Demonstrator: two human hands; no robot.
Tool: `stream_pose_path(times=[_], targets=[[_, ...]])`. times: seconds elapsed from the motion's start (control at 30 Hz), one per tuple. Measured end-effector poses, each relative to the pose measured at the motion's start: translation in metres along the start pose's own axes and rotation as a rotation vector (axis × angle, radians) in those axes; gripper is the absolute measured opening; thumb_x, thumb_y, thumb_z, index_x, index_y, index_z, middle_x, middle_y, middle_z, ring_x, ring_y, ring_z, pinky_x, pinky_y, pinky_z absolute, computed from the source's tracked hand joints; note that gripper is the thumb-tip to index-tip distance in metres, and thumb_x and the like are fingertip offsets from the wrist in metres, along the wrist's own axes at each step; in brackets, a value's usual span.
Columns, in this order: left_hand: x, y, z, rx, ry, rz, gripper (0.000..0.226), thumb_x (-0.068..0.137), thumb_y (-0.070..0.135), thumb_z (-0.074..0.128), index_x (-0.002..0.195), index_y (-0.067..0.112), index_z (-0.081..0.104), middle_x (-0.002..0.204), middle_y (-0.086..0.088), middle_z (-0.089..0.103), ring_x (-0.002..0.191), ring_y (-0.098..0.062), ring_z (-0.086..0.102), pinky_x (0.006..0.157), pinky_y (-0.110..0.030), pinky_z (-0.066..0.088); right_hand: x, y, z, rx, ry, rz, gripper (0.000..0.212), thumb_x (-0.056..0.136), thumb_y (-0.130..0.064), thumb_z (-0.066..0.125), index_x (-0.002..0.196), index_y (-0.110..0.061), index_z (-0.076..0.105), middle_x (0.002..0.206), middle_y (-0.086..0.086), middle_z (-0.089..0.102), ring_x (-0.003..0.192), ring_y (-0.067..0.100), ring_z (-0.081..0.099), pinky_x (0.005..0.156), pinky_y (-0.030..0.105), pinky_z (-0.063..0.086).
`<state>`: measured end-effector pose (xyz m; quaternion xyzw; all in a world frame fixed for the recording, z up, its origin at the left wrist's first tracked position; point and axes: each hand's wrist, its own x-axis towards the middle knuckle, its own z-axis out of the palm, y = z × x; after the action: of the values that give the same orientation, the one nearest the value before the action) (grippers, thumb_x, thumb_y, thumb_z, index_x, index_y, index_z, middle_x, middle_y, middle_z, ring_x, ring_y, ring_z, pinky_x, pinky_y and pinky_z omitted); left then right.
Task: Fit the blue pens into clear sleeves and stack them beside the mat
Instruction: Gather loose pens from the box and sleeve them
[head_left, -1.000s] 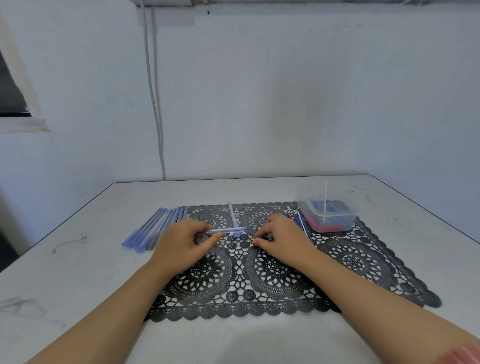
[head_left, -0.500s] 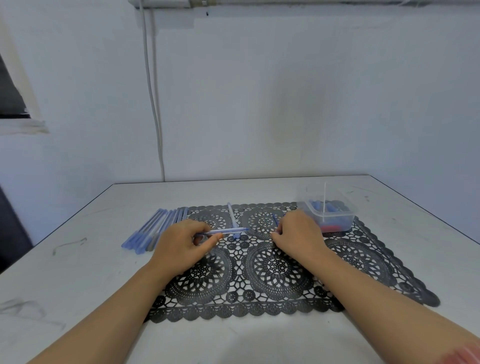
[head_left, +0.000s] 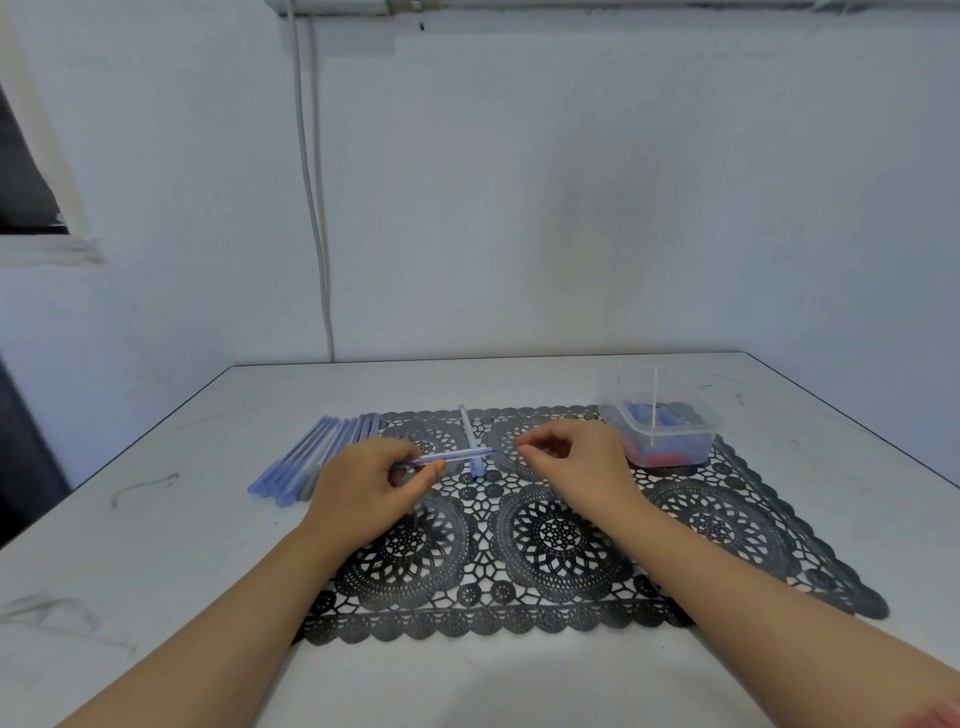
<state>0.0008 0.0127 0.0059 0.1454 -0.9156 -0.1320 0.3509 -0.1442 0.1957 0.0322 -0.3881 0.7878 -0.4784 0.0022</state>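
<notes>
My left hand (head_left: 363, 486) grips a blue pen (head_left: 457, 456) in a clear sleeve, held level above the black lace mat (head_left: 561, 535) with its tip pointing right. My right hand (head_left: 576, 465) hovers just right of that tip, fingers curled and thumb against forefinger; nothing shows between them. A second pen (head_left: 469, 436) lies on the mat behind the held one, pointing away from me. Several sleeved blue pens (head_left: 311, 457) lie side by side on the table at the mat's left edge.
A clear plastic tub (head_left: 670, 441) stands on the mat's far right corner, holding blue and red pieces and a thin white stick (head_left: 655, 400) standing upright. The white table (head_left: 156, 545) meets a pale wall behind, where a cable (head_left: 311, 197) runs down.
My right hand lifted off the mat near the tub and came back left toward the tip of the held pen. My left hand and its pen stayed put.
</notes>
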Motion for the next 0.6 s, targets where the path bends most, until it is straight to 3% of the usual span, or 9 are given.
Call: stream_pose_path(times=[0.23, 0.37, 0.6], targets=[[0.0, -0.001, 0.002, 0.016, -0.003, 0.023, 0.045, 0.077, 0.067, 0.042, 0.062, 0.028, 0.058, 0.053, 0.006, 0.048, 0.054, -0.006, 0.047, 0.046, -0.022, 0.032, -0.002, 0.0, 0.005, 0.33, -0.08, 0.014, 0.015, 0.079, -0.003, 0.07, 0.088, -0.016, 0.074, 0.08, -0.008, 0.07, 0.071, -0.005, 0.063, 0.068, 0.008, 0.047], [-0.001, 0.001, 0.001, 0.015, -0.003, 0.034, 0.047, 0.076, 0.067, 0.041, 0.064, 0.026, 0.061, 0.054, 0.007, 0.049, 0.056, -0.005, 0.047, 0.047, -0.02, 0.031, -0.002, 0.002, 0.01, 0.375, -0.096, 0.013, 0.029, 0.076, -0.001, 0.073, 0.075, -0.03, 0.071, 0.074, -0.01, 0.071, 0.072, 0.002, 0.065, 0.072, 0.016, 0.05], [-0.001, 0.002, 0.003, 0.012, -0.012, 0.05, 0.047, 0.077, 0.065, 0.044, 0.064, 0.023, 0.06, 0.054, 0.007, 0.048, 0.055, -0.005, 0.047, 0.047, -0.02, 0.031, -0.003, 0.002, 0.01, 0.39, -0.116, -0.009, 0.026, 0.074, 0.0, 0.074, 0.077, -0.026, 0.073, 0.073, -0.005, 0.071, 0.07, 0.003, 0.063, 0.07, 0.017, 0.05]])
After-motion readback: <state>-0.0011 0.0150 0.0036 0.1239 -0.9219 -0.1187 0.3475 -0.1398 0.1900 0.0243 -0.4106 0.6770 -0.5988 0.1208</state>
